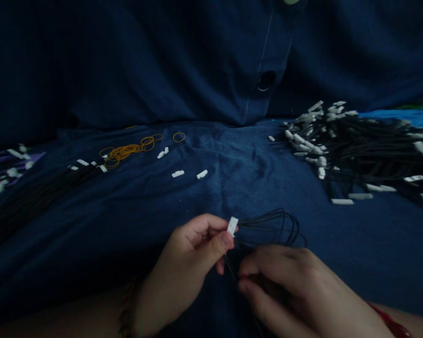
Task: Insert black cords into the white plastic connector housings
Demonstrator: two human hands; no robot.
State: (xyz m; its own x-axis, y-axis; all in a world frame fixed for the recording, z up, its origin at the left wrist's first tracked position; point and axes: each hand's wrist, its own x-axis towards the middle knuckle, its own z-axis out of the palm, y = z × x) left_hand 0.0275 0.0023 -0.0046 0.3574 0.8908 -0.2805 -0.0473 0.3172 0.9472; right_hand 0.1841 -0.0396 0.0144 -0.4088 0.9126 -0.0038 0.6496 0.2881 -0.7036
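Observation:
My left hand point(190, 263) pinches a small white plastic tag point(232, 226) between thumb and forefinger. Thin black cords point(275, 225) loop out from the tag to the right. My right hand point(296, 291) lies just below and right of the tag, fingers curled round the black cords that run under it. Both hands rest low in the view over a dark blue cloth point(211, 197).
A big heap of black cords with white tags point(356, 145) lies at the right. Orange rubber bands point(127, 151) and loose white tags point(178, 173) sit further back on the left. Another bundle of black cords point(38, 192) stretches along the left side.

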